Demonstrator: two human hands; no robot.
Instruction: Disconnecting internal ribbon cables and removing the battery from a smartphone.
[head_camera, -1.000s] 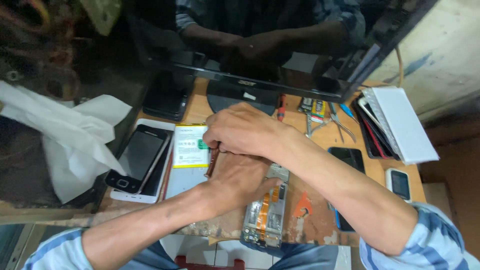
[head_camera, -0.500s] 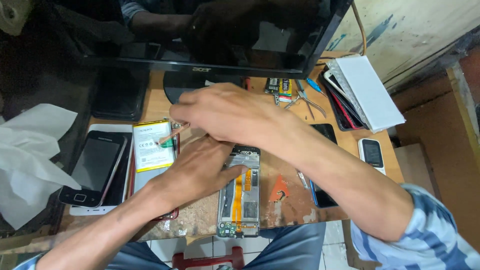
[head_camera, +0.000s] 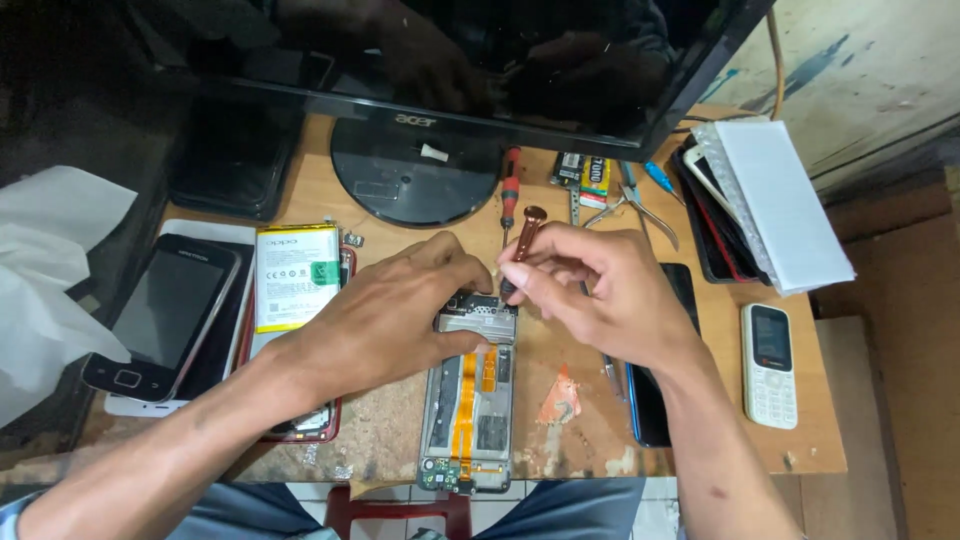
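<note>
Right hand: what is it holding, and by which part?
The right hand holds a small screwdriver, pinched at the lower shaft near the tip, over the opened phone that the left hand steadies.
</note>
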